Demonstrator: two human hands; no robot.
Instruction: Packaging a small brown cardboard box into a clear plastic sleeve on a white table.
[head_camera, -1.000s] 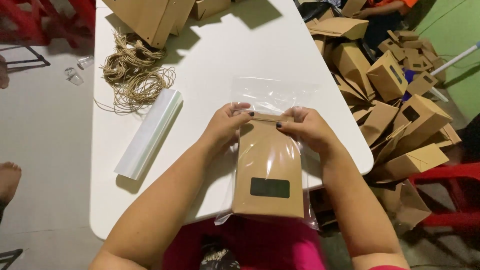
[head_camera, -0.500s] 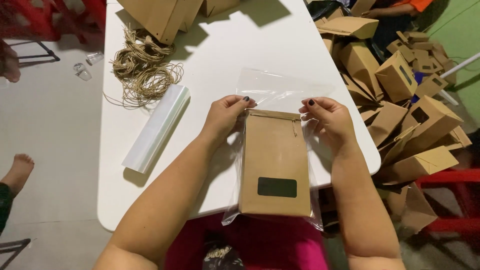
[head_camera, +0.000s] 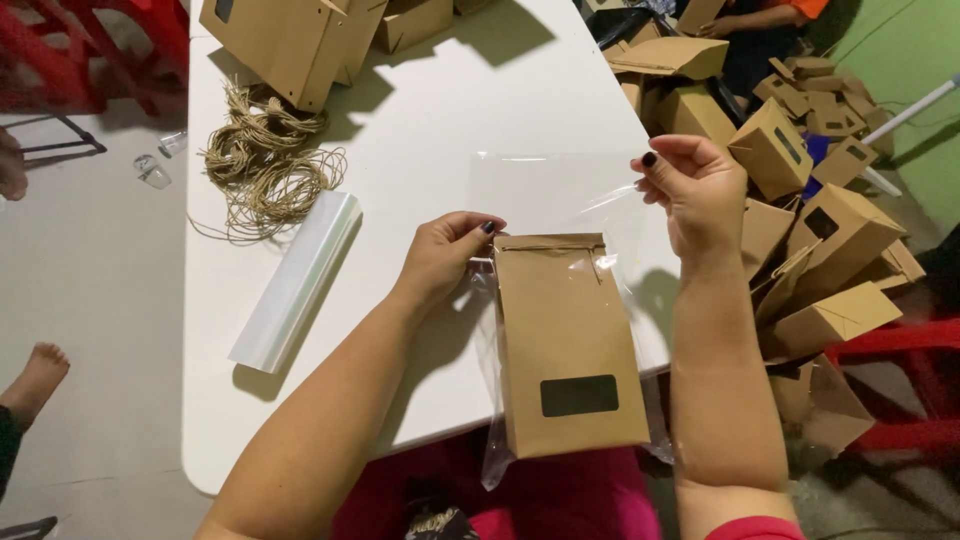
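Left hand (head_camera: 445, 255) pinched on kraft window pouch (head_camera: 568, 345) top inside clear plastic sleeve (head_camera: 560, 195); right hand (head_camera: 695, 190) apart, gripping sleeve's far right edge above white counter (head_camera: 420, 120).

R hand (head_camera: 695, 195) lifted off kraft bag (head_camera: 570, 345), up & right, clear sleeve (head_camera: 560, 195) top pulled open

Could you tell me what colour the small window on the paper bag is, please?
Black, a dark rectangle on the brown kraft paper bag, seen in the head view.
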